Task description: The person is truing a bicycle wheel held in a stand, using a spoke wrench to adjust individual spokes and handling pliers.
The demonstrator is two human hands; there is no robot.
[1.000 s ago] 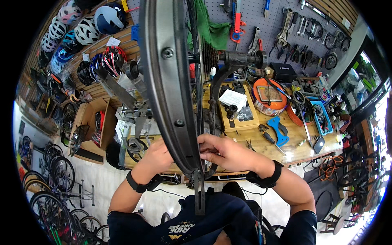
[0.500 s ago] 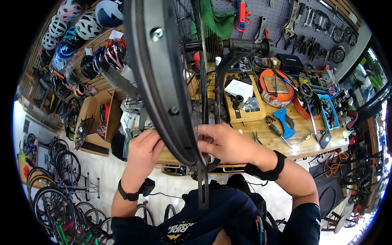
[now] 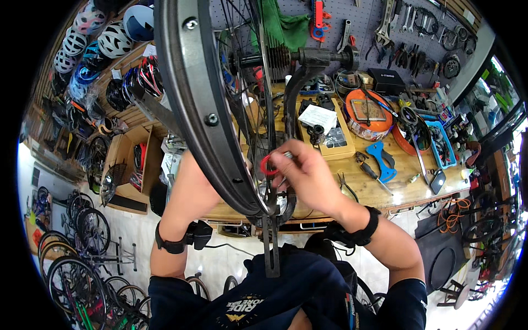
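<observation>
A bicycle wheel with a dark rim [image 3: 193,118] stands upright before me, held in a black truing stand [image 3: 301,82]. Its cassette [image 3: 279,57] sits at the hub, on the right side. My right hand [image 3: 309,177] is closed, slightly blurred, around a small red ring-shaped spoke wrench [image 3: 265,165], close to the spokes just right of the rim. My left hand [image 3: 193,179] reaches to the left side of the rim; its fingers are hidden behind the rim.
A wooden workbench [image 3: 379,195] carries a cardboard tray [image 3: 344,144], an orange round container [image 3: 369,127], a blue tool [image 3: 380,162], a screwdriver [image 3: 373,175], pliers [image 3: 347,187] and a blue basket [image 3: 440,144]. Helmets [image 3: 115,40] hang at left; tools hang on the pegboard [image 3: 368,27].
My right hand has moved up off the lower rim, and the red spoke wrench now shows in it. The left hand has slid up and farther behind the rim. The view has shifted slightly.
</observation>
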